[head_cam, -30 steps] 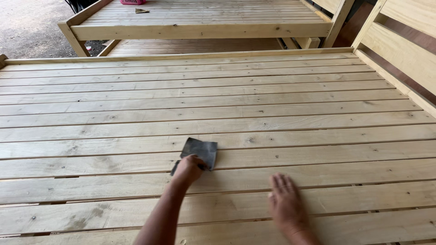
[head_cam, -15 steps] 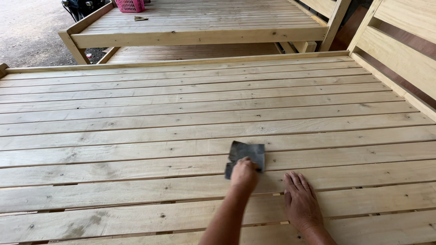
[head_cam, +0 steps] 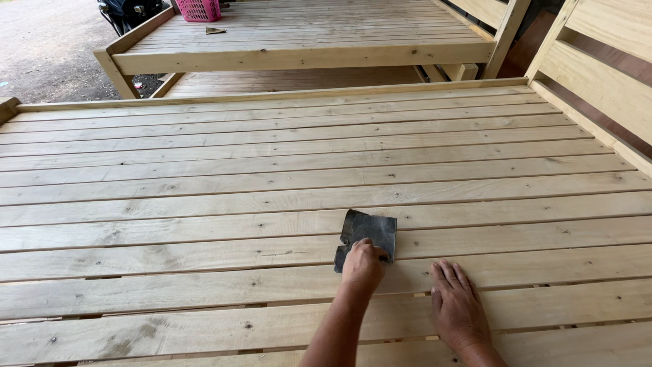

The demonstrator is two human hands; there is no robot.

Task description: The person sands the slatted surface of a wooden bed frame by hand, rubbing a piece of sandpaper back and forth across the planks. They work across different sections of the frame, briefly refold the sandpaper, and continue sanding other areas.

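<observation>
A dark grey sheet of sandpaper [head_cam: 370, 232] lies on a pale wooden slatted platform [head_cam: 272, 177]. My left hand [head_cam: 363, 264] presses on the sheet's near edge with curled fingers, its forearm rising from the bottom of the view. A little to the right and nearer to me, my right hand [head_cam: 458, 306] lies flat on a plank, fingers spread and palm down, holding nothing. The two hands are apart.
A raised wooden side rail [head_cam: 598, 75] runs along the right. A second slatted wooden frame [head_cam: 305, 41] stands beyond the far edge, with a pink basket [head_cam: 199, 9] on it. Bare ground [head_cam: 41, 47] lies at the far left. Narrow gaps show between the near planks.
My left hand slid the sandpaper to the right along the planks, closer to my right hand, then stayed about in place. My right hand has barely shifted.
</observation>
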